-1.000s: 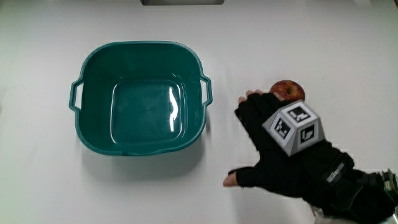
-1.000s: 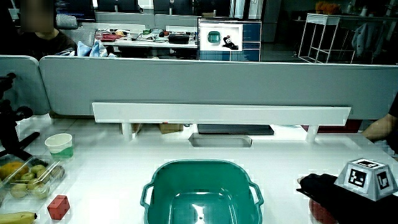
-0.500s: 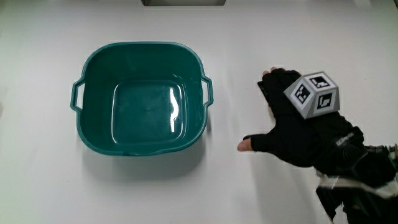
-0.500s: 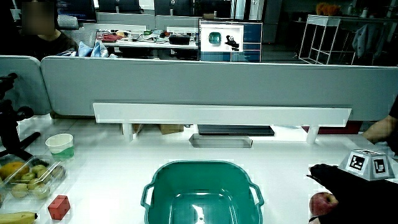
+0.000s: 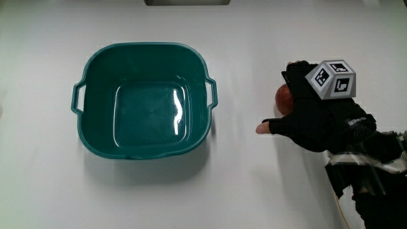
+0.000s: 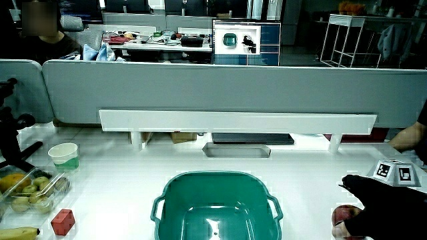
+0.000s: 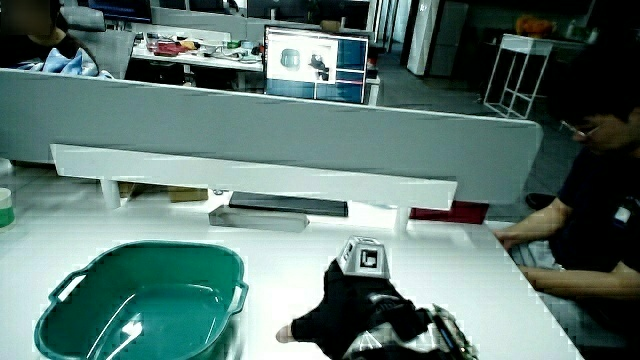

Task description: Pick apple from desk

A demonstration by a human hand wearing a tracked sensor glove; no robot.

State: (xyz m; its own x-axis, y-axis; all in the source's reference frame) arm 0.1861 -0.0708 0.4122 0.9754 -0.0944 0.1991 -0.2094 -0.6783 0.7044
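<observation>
So the hand [image 5: 311,114] is down on the white table [image 5: 254,184], draped over the apple [image 5: 283,97]. From above you only get a red sliver of the apple poking out from under the glove, on the side facing the teal tub [image 5: 143,98]. The fingers arch over the top of the fruit and the thumb [image 5: 267,127] sticks out toward the tub, just nearer the person than the apple. Fingers are curled around it and look clamped on, though I can't tell whether the apple is sitting on the table or is lifted off it at all.

In a side view the apple [image 6: 345,215] shows as a reddish lump tucked under the hand [image 6: 383,207], with the black fingers wrapped across its top. In a side view from the other angle, the hand [image 7: 365,305] blocks the apple completely, so nothing to see there except the glove and the patterned cube [image 7: 362,256] on its back. That cube [image 5: 332,79] sits right above the knuckles in the main view too.

The tub is beside the hand, well apart from it, with a bare strip of table between the thumb tip and the tub's nearer handle [image 5: 212,92]. It looks empty, just glare on its bottom.

The forearm [image 5: 369,165] runs back from the hand toward the person at the table's edge.
</observation>
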